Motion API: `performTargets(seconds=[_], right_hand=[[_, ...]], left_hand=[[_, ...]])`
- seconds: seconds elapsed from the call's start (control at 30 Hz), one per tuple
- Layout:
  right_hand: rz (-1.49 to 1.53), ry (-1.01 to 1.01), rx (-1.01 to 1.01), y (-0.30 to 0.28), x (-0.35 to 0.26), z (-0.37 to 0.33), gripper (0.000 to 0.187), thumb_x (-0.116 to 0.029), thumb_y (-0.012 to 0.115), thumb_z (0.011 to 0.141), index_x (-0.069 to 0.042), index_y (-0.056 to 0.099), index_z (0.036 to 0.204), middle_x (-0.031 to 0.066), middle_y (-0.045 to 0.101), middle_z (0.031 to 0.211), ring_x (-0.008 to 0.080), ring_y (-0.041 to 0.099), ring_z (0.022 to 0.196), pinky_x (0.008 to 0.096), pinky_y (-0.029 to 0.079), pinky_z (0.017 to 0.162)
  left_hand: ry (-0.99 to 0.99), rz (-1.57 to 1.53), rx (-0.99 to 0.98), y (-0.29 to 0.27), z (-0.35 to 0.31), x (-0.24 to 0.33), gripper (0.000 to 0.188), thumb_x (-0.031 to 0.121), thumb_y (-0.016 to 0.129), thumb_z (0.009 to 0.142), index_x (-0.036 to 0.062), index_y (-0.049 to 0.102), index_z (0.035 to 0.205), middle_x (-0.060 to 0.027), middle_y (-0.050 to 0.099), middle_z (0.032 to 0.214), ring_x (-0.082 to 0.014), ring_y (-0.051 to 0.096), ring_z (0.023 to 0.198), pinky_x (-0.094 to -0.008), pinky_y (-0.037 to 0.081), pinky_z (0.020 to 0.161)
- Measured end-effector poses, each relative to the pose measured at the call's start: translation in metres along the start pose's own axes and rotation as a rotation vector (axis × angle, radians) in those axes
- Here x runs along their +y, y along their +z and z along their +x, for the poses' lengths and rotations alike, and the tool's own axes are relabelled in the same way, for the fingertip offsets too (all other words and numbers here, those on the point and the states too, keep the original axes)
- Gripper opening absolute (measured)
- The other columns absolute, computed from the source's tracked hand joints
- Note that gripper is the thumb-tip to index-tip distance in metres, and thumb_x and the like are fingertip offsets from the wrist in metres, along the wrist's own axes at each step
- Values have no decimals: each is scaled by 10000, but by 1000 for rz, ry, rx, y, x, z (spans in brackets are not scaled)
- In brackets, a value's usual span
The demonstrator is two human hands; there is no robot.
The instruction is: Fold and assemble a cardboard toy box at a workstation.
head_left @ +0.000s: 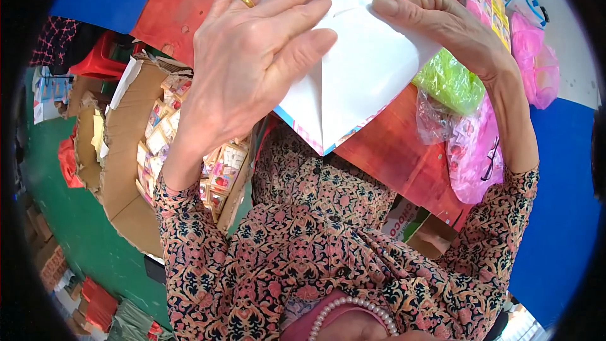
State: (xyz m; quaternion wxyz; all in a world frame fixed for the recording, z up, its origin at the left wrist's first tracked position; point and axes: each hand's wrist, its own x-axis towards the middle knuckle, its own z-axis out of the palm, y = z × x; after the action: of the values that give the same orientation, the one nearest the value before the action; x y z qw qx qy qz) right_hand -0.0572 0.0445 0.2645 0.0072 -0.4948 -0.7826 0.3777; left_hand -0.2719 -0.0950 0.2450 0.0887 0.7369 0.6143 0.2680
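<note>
White paper [353,82] at the tabletop's [391,132] near edge looks creased but unfinished, left grip [252,44] spread over it, right grip [456,25] pinching its side.

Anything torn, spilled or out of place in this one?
The cardboard box on the left has a ragged, torn-looking rim, unlike a clean-cut edge. On the white paper at the hands, a short line shows near the right hand; whether crease or slit, I cannot tell. I see no obvious spill.
</note>
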Motion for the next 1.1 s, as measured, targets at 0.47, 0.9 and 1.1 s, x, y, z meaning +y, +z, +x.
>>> performTargets(seconds=[0.47, 0.9, 1.1], right_hand=[[-207, -32, 32, 10, -11, -4, 663, -685, 731, 708, -63, 666, 928, 43, 641, 860, 143, 620, 866, 266, 455, 788], [-156, -98, -91, 15, -6, 5, 535, -581, 730, 782, -60, 694, 900, 3, 627, 767, 96, 600, 745, 242, 440, 670], [56, -382, 119, 28, 7, -29, 358, -345, 734, 852, 8, 687, 883, -5, 628, 703, 48, 586, 652, 221, 431, 560]], left_hand=[[145, -123, 416, 41, -10, -23, 280, 12, 552, 851, 7, 688, 1095, -124, 686, 1144, -313, 593, 1174, -391, 415, 1020], [364, -104, 295, 34, -16, -30, 188, 132, 674, 796, 28, 743, 937, -91, 722, 999, -291, 629, 1072, -441, 405, 973], [402, -114, 311, 30, -4, -24, 207, 131, 691, 764, 29, 749, 935, -86, 730, 987, -291, 655, 1021, -448, 398, 991]])
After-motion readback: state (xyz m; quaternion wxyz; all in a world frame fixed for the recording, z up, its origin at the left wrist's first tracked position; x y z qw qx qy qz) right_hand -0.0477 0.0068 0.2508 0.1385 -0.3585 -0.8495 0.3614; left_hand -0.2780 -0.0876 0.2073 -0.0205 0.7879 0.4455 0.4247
